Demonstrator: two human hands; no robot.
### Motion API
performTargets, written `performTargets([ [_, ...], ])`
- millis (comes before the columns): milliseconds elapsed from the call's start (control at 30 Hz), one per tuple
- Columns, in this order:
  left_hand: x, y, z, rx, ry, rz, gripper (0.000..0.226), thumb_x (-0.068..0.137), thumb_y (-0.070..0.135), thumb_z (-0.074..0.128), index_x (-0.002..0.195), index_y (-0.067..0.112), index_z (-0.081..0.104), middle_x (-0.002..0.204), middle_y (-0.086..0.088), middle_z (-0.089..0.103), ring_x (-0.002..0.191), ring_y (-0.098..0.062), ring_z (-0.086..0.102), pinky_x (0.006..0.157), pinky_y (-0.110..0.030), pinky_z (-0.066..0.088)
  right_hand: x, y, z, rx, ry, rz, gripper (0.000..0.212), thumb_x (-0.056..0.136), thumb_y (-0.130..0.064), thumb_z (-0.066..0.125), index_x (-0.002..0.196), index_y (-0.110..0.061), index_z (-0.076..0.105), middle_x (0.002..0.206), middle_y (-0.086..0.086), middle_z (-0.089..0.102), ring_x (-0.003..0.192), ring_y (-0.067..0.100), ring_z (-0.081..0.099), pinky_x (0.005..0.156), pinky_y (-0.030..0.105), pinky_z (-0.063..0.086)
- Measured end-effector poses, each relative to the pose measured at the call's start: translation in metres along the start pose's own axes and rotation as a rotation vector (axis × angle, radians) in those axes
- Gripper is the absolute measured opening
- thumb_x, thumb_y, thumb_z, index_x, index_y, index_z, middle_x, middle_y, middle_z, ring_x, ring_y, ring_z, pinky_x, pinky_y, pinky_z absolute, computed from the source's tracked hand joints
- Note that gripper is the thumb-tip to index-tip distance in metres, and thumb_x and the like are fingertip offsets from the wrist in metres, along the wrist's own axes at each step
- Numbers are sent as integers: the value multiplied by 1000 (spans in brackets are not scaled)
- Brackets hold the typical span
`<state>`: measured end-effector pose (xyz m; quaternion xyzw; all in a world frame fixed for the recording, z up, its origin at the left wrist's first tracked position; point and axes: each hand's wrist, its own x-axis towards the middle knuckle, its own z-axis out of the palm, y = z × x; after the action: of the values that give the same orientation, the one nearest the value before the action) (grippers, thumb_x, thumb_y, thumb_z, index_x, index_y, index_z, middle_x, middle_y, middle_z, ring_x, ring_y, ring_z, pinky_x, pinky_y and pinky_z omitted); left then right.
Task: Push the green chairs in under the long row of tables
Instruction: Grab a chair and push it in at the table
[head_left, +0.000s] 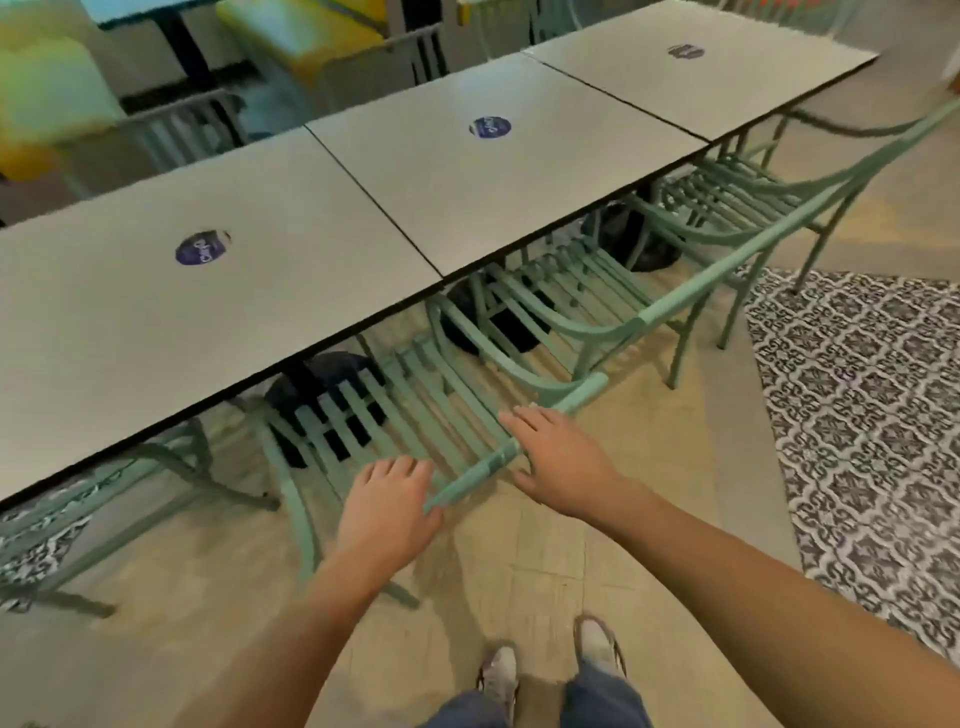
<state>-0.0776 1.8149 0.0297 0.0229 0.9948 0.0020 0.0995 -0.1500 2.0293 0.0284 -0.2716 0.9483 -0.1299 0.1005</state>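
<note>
Three grey square tables form the long row (171, 332). Green slatted chairs stand along its near side. The closest chair (415, 400) has its seat partly under the table edge, and its top rail (483, 467) runs diagonally in front of me. My left hand (387, 501) rests on the rail's near end with relaxed fingers. My right hand (563, 460) lies flat over the rail farther along, fingers straight. A second chair (587, 301) and a third chair (727, 200) stand further right, seats partly under the tables. Another green chair (104, 499) is at the left.
Patterned black-and-white floor tiles (862, 415) lie to the right, plain beige floor under me. My shoes (501, 675) are just behind the chair. More chairs (182, 130) and yellow bench seats (311, 31) stand on the far side of the tables.
</note>
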Motion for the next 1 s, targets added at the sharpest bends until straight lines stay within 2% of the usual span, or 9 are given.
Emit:
performTargets([
  [100,-1,-3,18,-43,-140,-178,60,92,59,42,141,24,42,136,2,51,126,-24,46,105,-37,34,31,34,10,-46,-148,-101,67,91,-46,52,148,-24,26,149,-3,35,139,19,27,116,44,22],
  [233,-9,-8,42,-175,-265,-385,62,92,58,45,143,25,35,135,1,51,114,-22,56,93,-37,46,57,69,19,-166,-283,-200,51,96,-49,42,142,-27,37,141,-4,43,137,18,30,118,47,14],
  [367,-10,1,58,-172,-313,-457,51,93,56,45,136,27,40,123,1,56,104,-24,60,84,-40,51,76,91,19,-214,-328,-248,44,100,-49,32,139,-32,42,138,-8,49,133,17,38,117,44,13],
  [567,-10,0,67,-140,-298,-442,33,98,48,41,120,24,47,112,1,60,96,-24,62,77,-40,52,81,94,24,-231,-316,-272,45,98,-54,30,137,-38,44,131,-14,55,126,15,44,113,40,17],
  [767,-17,-5,70,-93,-201,-391,34,99,48,39,120,22,47,108,1,63,94,-25,62,73,-38,48,81,88,25,-247,-287,-252,42,98,-53,32,135,-40,46,126,-15,57,120,16,46,113,41,21],
  [1000,-54,-43,78,-161,-156,-396,22,96,50,42,101,29,47,99,7,62,86,-17,61,72,-35,48,68,42,43,-187,-268,-240,42,97,-53,35,133,-39,50,121,-15,60,116,17,48,112,43,22],
])
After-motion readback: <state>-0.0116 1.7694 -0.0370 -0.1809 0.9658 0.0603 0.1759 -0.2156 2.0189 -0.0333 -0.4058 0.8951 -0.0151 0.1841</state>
